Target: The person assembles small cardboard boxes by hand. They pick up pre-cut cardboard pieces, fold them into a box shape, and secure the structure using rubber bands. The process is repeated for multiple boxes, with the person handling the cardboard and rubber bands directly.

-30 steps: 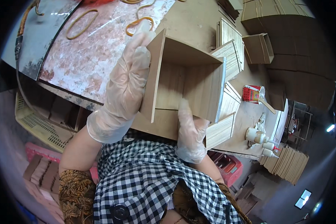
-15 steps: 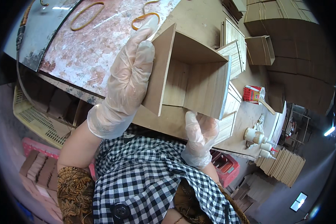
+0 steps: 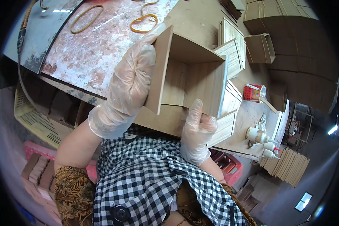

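A small open wooden box [image 3: 205,81] is tilted between my hands above the table, its open side facing me. My left hand [image 3: 130,83], in a clear thin glove, presses along the outside of the left panel, its long fingers stretched up the board. At the near lower edge is my right hand [image 3: 197,132], gloved likewise, with its thumb raised against the edge and its other fingers curled below. Part of those fingers is hidden. The box's inside shows pale wood grain, and its right rim has a greyish edge. Beyond my left fingertips lies a yellow rubber band [image 3: 144,30].
Another rubber band [image 3: 72,25] lies on the stained board. Right of the box are pale wood panels [image 3: 229,56], a red carton [image 3: 254,92] with a flat stick, and glue bottles [image 3: 258,135]. Brown boxes [image 3: 290,49] are stacked behind. A cream plastic basket [image 3: 35,120] sits lower left.
The box has shifted slightly left. My right hand has moved a little left, its thumb now higher against the box's near edge. My left hand stays on the left panel.
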{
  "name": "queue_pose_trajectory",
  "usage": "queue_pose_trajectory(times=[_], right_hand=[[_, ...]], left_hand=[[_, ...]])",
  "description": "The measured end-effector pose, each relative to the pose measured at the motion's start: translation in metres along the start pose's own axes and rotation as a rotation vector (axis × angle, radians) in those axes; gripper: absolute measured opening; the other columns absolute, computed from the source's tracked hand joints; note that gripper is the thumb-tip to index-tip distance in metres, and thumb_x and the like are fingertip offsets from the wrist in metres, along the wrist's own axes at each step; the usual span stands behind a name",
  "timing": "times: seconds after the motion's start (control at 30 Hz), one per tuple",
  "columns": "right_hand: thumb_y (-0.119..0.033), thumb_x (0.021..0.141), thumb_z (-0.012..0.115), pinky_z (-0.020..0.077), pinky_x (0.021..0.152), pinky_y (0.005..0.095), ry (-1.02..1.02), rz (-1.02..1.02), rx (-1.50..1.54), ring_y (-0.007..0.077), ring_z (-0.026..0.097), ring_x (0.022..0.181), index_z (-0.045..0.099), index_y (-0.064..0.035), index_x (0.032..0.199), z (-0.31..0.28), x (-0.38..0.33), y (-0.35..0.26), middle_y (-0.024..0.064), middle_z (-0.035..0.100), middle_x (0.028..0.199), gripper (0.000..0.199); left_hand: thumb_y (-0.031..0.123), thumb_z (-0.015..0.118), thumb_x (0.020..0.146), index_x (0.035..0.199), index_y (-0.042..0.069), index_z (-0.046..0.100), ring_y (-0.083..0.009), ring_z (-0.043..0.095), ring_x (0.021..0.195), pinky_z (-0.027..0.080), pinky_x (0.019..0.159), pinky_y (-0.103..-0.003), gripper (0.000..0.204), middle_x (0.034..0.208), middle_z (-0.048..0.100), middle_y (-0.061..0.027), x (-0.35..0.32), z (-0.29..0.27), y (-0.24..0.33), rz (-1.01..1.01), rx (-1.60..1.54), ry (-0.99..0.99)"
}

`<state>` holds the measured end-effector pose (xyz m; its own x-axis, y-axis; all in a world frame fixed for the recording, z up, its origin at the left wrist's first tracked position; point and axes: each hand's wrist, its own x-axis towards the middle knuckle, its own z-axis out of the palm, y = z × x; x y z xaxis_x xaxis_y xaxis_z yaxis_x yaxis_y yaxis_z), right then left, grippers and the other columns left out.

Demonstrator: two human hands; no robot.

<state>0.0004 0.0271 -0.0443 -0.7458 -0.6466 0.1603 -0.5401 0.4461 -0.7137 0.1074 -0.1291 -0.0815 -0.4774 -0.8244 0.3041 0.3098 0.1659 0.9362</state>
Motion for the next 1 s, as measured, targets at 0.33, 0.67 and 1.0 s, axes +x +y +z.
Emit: queue_pose_trajectory(times=[0.33,0.67,1.0], right_hand=[[-0.012,0.095,0.064,0.0404,0.045,0.0398,0.141,-0.102,0.007,0.0301,0.055,0.044,0.061,0.0012,0.073,0.011,0.002,-0.005,0.0164,0.055,0.053,0.025],[-0.025,0.098,0.056,0.0484,0.055,0.0494,0.115,-0.094,0.057,0.0420,0.064,0.061,0.066,0.0004,0.093,0.016,0.007,-0.001,0.0243,0.063,0.068,0.027],[-0.018,0.096,0.057,0.0439,0.102,0.0435,-0.063,-0.199,0.619,0.0443,0.055,0.122,0.030,0.0024,0.150,-0.018,-0.024,0.025,0.0326,0.052,0.135,0.064]], left_hand=[[0.035,0.039,0.108,0.137,-0.002,0.051,-0.0150,0.055,0.115,0.042,0.101,-0.029,0.048,0.126,0.061,-0.0095,0.001,0.005,0.008,0.054,0.073,0.032],[0.027,0.040,0.103,0.138,-0.002,0.051,-0.0232,0.056,0.121,0.043,0.105,-0.036,0.046,0.132,0.059,-0.0135,0.004,-0.017,-0.023,0.216,0.348,-0.023],[0.032,0.041,0.106,0.139,0.001,0.047,-0.0218,0.052,0.122,0.038,0.110,-0.036,0.046,0.133,0.055,-0.0114,0.010,-0.018,-0.001,0.210,0.105,0.156]])
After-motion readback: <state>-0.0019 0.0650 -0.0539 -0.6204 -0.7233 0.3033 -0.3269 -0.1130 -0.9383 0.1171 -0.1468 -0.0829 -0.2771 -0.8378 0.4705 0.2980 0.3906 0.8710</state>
